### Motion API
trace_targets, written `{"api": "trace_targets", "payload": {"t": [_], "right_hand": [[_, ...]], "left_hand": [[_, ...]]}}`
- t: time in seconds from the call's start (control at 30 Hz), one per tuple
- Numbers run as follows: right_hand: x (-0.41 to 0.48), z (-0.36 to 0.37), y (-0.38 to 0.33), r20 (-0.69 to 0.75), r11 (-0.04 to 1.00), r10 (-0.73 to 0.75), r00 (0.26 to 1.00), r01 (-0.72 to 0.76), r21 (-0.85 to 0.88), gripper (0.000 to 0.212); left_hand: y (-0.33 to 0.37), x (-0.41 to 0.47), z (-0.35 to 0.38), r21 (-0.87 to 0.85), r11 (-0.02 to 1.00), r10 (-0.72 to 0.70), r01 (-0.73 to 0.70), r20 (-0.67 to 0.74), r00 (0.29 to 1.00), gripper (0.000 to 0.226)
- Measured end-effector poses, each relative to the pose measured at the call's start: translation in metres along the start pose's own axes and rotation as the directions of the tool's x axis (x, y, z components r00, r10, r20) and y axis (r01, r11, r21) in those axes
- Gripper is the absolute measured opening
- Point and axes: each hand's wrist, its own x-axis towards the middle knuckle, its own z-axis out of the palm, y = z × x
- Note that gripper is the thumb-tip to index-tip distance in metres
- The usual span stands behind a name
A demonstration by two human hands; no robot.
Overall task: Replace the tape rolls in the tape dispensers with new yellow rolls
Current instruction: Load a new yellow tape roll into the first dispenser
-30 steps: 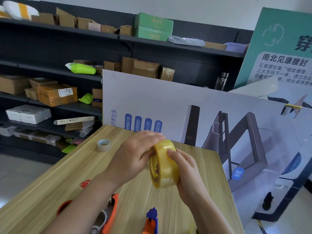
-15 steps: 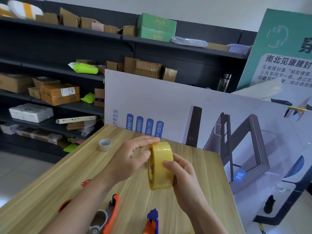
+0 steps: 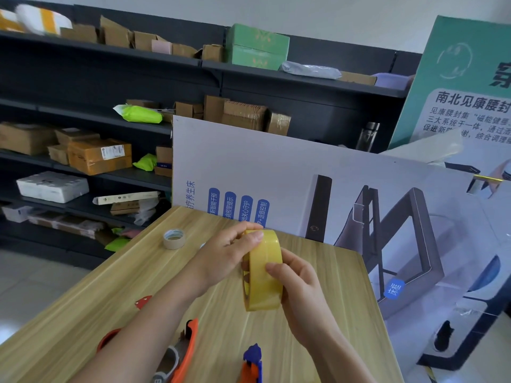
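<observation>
yellow tape roll (image 3: pixel 264 272) held on its edge above the wooden table (image 3: pixel 83 313), gripped from both sides — left hand (image 3: pixel 221 255) curled over the top rim, right hand (image 3: pixel 301 288) clasping the outer band, thumb on the tape. its hole faces left. the orange tape dispenser (image 3: pixel 190 338) lies below, towards the person and nearer the left hand — the blue-tipped dispenser (image 3: pixel 253 357) nearer the right.
</observation>
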Motion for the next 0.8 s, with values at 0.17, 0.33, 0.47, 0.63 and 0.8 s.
{"api": "trace_targets", "payload": {"t": [0.17,0.33,0.47,0.63,0.8], "right_hand": [[0.001,0.000,0.002,-0.044,1.000,-0.001,0.999,0.001,0.017,0.029],[0.002,-0.001,0.003,0.000,0.998,0.040,0.999,-0.040,0.040,0.033],[0.003,-0.002,0.003,0.049,0.998,0.048,0.998,-0.051,0.047,0.037],[0.002,-0.002,0.007,0.011,0.999,0.028,1.000,-0.028,0.028,0.030],[0.002,0.001,0.006,-0.055,1.000,0.007,0.998,-0.007,-0.001,0.025]], "left_hand": [[-0.004,-0.011,0.001,0.039,0.986,0.159,-0.163,0.094,0.983,0.051],[-0.004,-0.009,0.002,0.003,0.996,0.091,-0.091,0.057,0.994,0.037],[-0.004,-0.001,0.001,-0.063,0.997,-0.031,0.032,0.021,0.999,0.027],[-0.005,-0.004,0.004,-0.009,0.999,0.039,-0.039,-0.013,0.999,0.035],[-0.003,-0.010,0.008,0.193,0.931,0.325,-0.311,-0.048,0.944,0.034]]}}
